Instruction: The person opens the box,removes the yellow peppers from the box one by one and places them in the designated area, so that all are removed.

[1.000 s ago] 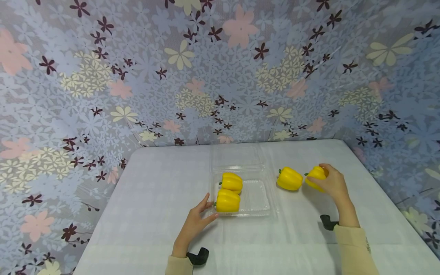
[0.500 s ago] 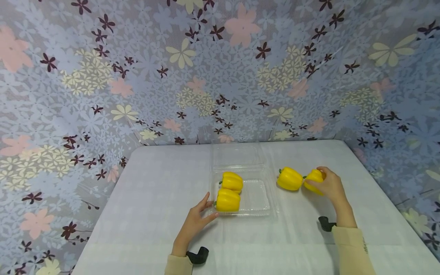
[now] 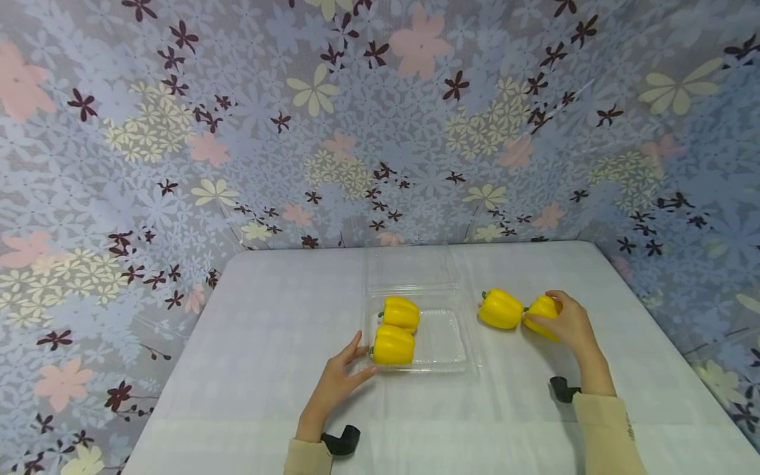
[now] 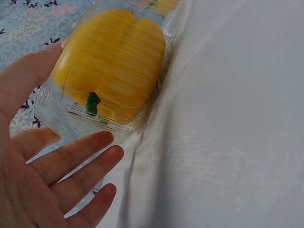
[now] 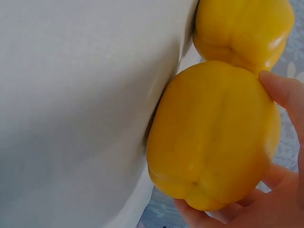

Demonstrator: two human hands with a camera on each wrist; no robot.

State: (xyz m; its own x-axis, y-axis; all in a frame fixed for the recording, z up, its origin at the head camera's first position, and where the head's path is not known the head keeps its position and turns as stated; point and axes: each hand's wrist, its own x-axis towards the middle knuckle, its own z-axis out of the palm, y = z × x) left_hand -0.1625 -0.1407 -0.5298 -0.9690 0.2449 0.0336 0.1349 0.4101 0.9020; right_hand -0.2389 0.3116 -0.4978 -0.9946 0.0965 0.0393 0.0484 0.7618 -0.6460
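My right hand (image 3: 571, 324) grips a yellow bell pepper (image 5: 213, 137) between thumb and fingers at the right of the table. Just left of it lies another yellow bell pepper (image 3: 501, 309), its green stem pointing left. A clear plastic clamshell container (image 3: 442, 336) stands near the middle with its lid (image 3: 410, 269) laid back. Two yellow bell peppers, a nearer one (image 3: 394, 346) and a farther one (image 3: 401, 313), fill its left side. At the container's near left corner is my left hand (image 3: 338, 381), fingers spread; in the left wrist view its thumb (image 4: 35, 69) lies against the clear wall.
A white cloth (image 3: 285, 310) covers the table. Floral fabric (image 3: 380, 125) hangs behind and along the sides. A black wrist mount sits on each wrist, left (image 3: 342, 441) and right (image 3: 563, 389).
My right hand has shifted slightly left and nearer with its bell pepper, which now sits close beside the neighbouring one. My left hand and the container have stayed in place.
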